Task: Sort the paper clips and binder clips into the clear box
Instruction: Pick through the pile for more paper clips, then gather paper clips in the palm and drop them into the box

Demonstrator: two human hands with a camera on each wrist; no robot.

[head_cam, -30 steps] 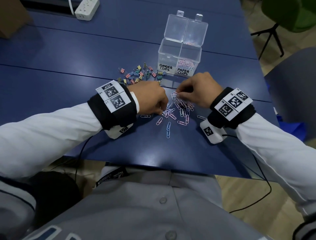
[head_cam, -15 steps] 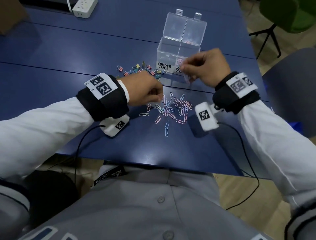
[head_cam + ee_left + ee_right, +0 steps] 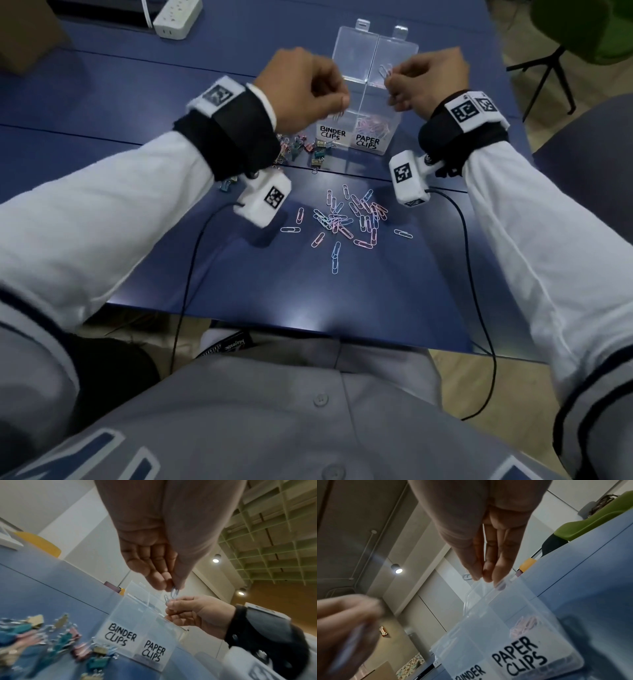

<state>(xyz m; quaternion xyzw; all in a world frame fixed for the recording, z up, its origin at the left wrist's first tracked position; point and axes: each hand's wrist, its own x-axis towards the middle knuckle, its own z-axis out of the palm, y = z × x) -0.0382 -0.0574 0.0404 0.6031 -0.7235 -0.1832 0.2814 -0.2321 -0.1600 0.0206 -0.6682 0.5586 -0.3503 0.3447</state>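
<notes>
**Both hands now up at the box**

Blue table [image 3: 394,308], and both hands have lifted off the paper clip pile [image 3: 346,222] near its front edge. Left hand [image 3: 301,92] and right hand [image 3: 428,80] each pinch clips over the clear box [image 3: 373,102] toward the far edge; drop looks imminent. Binder clips [image 3: 305,150] untouched.

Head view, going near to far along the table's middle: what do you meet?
Loose paper clips → clear box with paper clips in its PAPER CLIPS side → power strip at the far left.
</notes>
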